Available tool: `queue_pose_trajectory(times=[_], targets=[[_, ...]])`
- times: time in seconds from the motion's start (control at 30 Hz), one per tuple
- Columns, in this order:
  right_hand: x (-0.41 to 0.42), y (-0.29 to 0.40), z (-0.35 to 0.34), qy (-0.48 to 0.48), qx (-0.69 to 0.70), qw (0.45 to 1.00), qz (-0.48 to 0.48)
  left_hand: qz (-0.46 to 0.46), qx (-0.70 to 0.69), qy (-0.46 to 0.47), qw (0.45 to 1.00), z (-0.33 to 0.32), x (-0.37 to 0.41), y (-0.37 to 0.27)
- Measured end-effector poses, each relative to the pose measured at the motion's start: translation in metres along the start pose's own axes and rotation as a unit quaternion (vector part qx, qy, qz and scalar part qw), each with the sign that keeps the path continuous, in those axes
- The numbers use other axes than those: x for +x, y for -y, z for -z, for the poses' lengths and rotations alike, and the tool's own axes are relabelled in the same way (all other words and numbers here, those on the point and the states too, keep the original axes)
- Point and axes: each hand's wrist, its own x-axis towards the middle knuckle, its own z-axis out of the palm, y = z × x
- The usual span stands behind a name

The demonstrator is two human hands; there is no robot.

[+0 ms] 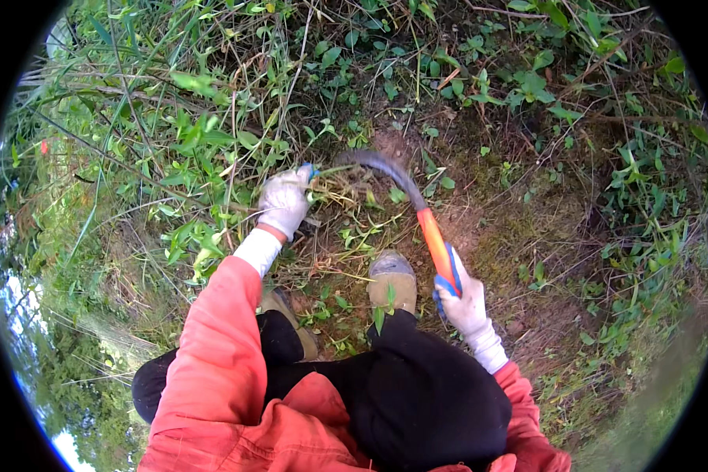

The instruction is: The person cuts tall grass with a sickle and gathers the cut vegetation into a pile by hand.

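Gloved in white with blue on the fingers, my left hand (284, 199) is closed around a bunch of grass and weed stems (345, 183). My right hand (465, 298), in a matching glove, grips the orange handle (436, 245) of a sickle. From the handle, the dark curved blade (392, 171) arcs up and to the left. Its blurred tip lies near the held stems, just right of my left hand; whether it touches them I cannot tell. Leafy weeds (203, 147) crowd the left side of my left hand.
My boots (392, 280) stand on bare soil below the blade, close to the stems. Brown earth with moss (495, 218) stretches right of the sickle. Low green plants (519, 82) cover the ground ahead, and long dry stalks (118, 88) cross the left side.
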Motion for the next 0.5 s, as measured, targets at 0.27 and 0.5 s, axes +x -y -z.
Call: queue_pose_trajectory(times=[0.27,0.5], targets=[[0.104,0.016,-0.031,-0.027,-0.111,0.988,0.105,0.005,0.034,-0.011,0.999,0.048,0.054,-0.05],[0.045,0.02,-0.004,0.052,-0.016,0.995,-0.078,0.025,0.033,0.254,0.966,0.041,0.067,-0.04]])
